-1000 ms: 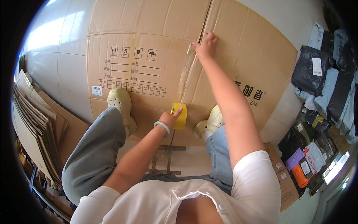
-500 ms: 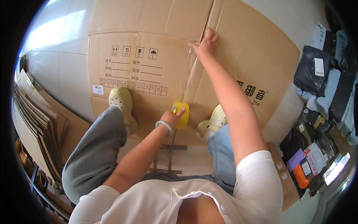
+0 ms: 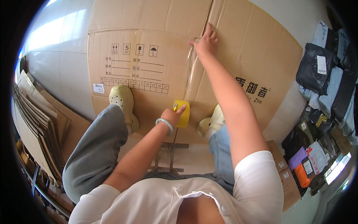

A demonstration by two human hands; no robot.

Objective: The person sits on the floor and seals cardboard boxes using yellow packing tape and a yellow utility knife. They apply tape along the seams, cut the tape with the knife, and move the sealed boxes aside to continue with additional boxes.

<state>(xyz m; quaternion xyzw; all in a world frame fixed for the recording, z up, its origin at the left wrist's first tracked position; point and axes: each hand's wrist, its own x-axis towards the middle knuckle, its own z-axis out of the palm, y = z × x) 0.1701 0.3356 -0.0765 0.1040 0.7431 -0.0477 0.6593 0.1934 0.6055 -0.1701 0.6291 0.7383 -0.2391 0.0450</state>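
Observation:
A large flattened cardboard box (image 3: 257, 48) lies under both my hands, with a long seam running up its middle. My left hand (image 3: 170, 117) is closed on a roll of yellow tape (image 3: 182, 118) low on the board near the seam. A small yellow-handled tool (image 3: 175, 107), perhaps a cutter, shows by its fingers; its blade I cannot make out. Farther up, my right hand (image 3: 206, 43) touches the board at the seam, thumb and fingers spread. Clear tape (image 3: 191, 56) shines along the seam below its thumb.
My feet in pale clogs (image 3: 122, 98) stand on the cardboard. Flat cardboard sheets (image 3: 37, 123) lean in a stack at left. Wrapped parcels (image 3: 315, 71) are heaped at right, near brown boxes (image 3: 287, 179). A low stool (image 3: 169, 153) is beneath me.
My right hand's index finger has stretched out farther along the seam. My left hand stays in nearly the same place with the tape roll.

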